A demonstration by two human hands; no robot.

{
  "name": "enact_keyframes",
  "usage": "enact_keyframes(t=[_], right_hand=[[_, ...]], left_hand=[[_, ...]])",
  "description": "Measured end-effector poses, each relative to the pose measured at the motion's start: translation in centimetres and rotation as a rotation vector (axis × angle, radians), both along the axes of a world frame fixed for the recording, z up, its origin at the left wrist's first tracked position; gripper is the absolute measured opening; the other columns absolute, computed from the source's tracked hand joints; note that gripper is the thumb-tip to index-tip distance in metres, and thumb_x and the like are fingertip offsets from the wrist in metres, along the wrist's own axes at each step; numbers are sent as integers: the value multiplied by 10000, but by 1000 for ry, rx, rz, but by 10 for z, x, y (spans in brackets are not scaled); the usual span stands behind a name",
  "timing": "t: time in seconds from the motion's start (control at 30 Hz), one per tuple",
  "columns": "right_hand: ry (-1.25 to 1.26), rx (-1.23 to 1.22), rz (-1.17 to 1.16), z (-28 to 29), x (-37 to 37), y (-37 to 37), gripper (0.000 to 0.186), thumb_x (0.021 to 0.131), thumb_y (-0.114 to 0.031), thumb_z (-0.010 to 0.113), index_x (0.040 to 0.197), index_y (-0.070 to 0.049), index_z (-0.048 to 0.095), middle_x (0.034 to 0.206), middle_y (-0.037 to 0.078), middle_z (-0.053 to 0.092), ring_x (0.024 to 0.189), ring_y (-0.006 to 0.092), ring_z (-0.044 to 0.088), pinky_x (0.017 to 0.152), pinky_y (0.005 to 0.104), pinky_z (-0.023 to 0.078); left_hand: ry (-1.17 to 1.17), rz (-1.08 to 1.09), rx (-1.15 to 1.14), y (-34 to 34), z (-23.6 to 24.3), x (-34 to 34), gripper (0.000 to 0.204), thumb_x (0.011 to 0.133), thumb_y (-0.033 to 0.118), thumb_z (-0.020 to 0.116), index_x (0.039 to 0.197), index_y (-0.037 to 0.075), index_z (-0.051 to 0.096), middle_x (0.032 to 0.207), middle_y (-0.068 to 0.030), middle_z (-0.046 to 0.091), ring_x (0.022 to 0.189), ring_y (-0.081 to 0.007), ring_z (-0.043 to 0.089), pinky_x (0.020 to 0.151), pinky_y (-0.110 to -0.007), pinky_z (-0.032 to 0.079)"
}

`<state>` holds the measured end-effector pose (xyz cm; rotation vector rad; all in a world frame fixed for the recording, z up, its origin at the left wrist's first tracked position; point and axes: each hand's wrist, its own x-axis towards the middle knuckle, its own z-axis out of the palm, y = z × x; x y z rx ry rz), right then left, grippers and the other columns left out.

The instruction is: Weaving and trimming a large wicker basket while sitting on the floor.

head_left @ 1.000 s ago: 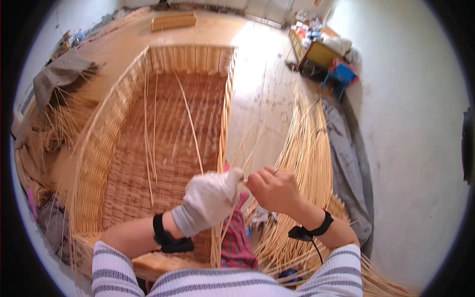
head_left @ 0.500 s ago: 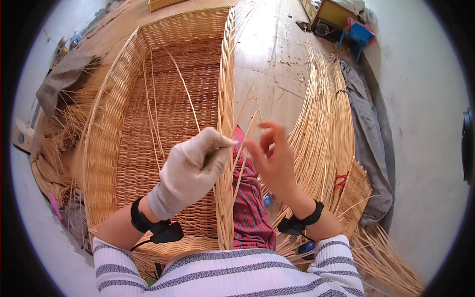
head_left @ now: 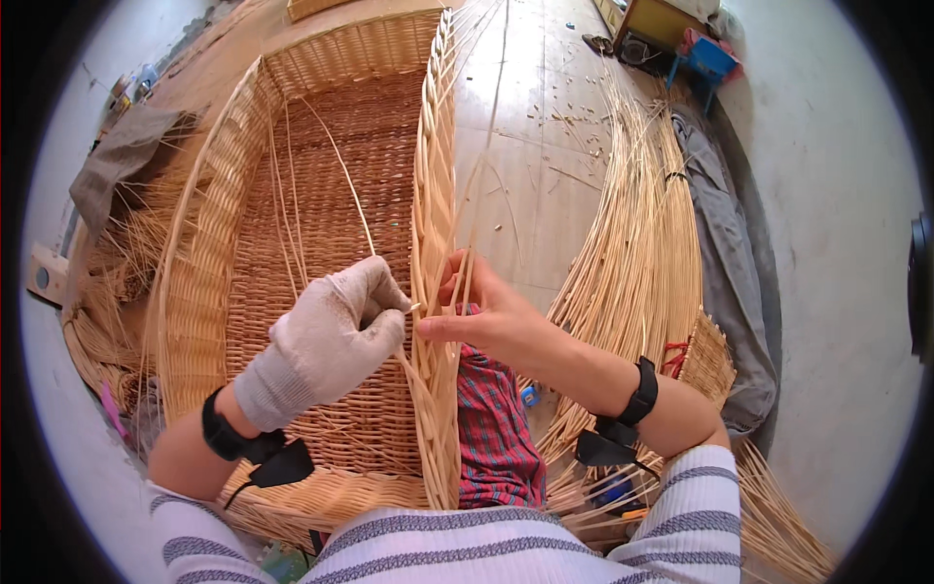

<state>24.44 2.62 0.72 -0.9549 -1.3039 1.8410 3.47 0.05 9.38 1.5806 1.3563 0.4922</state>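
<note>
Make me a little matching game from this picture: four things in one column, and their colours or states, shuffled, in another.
1. left hand
2. right hand
3. bundle of canes
4. plaid cloth

A. mostly red
B. bare, at the edge of the basket
C. straw-coloured
D. gloved in off-white

Pairs: 1-D; 2-B; 3-C; 4-A

The basket point(head_left: 193, 292) is long, rectangular and open-topped, its length running away from the body. Its walls are pale wicker, its woven floor point(head_left: 331, 209) reddish brown. The right rim point(head_left: 424, 185) is thickly braided. A strand point(head_left: 416, 307) shows its pale tip there; several thin, loose canes point(head_left: 354, 195) slant across the inside.
</note>
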Motion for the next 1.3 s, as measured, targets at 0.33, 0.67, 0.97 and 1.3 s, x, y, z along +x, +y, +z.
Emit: enact_keyframes(t=[0.33,0.67,0.97,1.3], right_hand=[[-144,39,85,29,-7,18,699,851,-53,777,1430,36,396,1268,155,613,1157,211,619,982,356,518],[-78,60,106,23,8,8,627,950,-216,779,1399,-14,391,1218,88,588,1095,143,606,881,299,538],[-438,512,98,20,4,-10,728,901,-94,780,1466,2,330,1369,138,513,1205,200,585,974,358,558],[-617,245,342,0,48,-44,555,881,-361,812,1240,-34,544,1152,207,646,1078,327,634,863,407,524]], left_hand=[[-222,110,-253,12,-19,-5,105,1052,134,541,1123,69,499,817,-21,605,551,-56,561,470,-211,461],[-571,-147,-348,33,-50,-19,356,1042,337,636,1241,80,491,942,-24,643,677,-74,640,563,-220,536],[-440,-259,-191,22,-68,-9,536,1061,446,576,1376,13,588,1172,-44,677,1075,-98,609,914,-292,527],[-391,1,-188,-2,-54,6,437,1074,360,586,1250,-35,651,1093,-25,700,980,-69,611,891,-277,523]])
